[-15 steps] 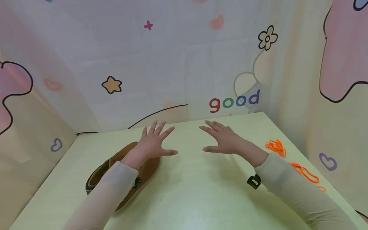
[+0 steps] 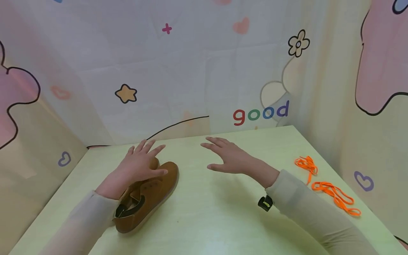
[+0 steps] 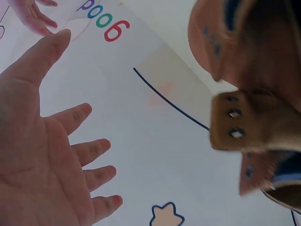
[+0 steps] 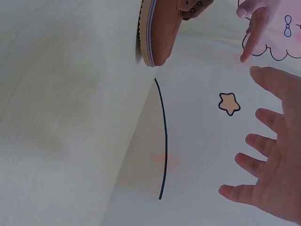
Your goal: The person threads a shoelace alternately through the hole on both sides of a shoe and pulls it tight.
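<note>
My left hand (image 2: 135, 166) hovers over a brown shoe (image 2: 160, 194), fingers spread and nothing in its grasp. The shoe rests on the table at left, toe pointing away, its upper partly hidden behind that hand. In the left wrist view the fingers are apart from the shoe, and a brown flap with eyelets (image 3: 235, 123) shows close up. My right hand (image 2: 234, 157) is held above the middle of the table, fingers extended and thumb apart, palm toward the left hand. It holds nothing.
Two orange shoelaces, one bundled (image 2: 306, 164) and one looped (image 2: 338, 196), lie near the right edge of the pale table (image 2: 204, 219). A printed curtain (image 2: 191, 71) hangs behind and at both sides.
Both hands have moved to the left in the head view, the left one also slightly lower. More of the shoe's right side and the orange laces shows.
</note>
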Motion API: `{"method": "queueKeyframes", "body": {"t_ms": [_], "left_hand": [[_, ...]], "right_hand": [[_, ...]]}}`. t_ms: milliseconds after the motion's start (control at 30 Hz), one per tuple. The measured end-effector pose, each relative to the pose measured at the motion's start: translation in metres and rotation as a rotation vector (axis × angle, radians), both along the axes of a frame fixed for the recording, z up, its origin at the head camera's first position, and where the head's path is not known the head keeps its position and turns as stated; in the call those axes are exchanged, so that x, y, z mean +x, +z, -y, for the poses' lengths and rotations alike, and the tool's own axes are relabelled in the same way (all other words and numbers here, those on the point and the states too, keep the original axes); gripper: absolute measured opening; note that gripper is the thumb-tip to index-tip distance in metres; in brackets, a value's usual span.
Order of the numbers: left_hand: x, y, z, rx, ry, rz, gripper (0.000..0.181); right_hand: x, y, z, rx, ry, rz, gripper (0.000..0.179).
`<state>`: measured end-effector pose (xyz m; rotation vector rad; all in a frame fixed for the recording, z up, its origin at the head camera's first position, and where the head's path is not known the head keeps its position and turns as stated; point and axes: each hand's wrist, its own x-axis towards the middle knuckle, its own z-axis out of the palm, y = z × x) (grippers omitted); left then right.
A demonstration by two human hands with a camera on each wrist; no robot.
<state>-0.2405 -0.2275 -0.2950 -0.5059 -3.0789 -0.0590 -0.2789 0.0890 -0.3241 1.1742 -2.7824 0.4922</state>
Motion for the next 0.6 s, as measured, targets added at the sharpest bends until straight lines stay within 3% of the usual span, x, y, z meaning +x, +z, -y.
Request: {"method": "queueKeyframes", "body": {"t_ms": [200, 367, 600], "left_hand": [[0.026, -0.004, 0.027, 0.084, 0.007, -0.041, 0.082], [0.044, -0.012, 0.037, 0.179, 0.018, -0.064, 0.071], [0.06, -0.035, 0.043, 0.274, 0.099, 0.051, 0.062]], "right_hand": [[0.006, -0.003, 0.023, -0.014, 0.073, -0.003, 0.068], [0.011, -0.008, 0.043, -0.018, 0.111, 0.014, 0.066], [0.022, -0.022, 0.065, -0.037, 0.128, 0.038, 0.06]]}}
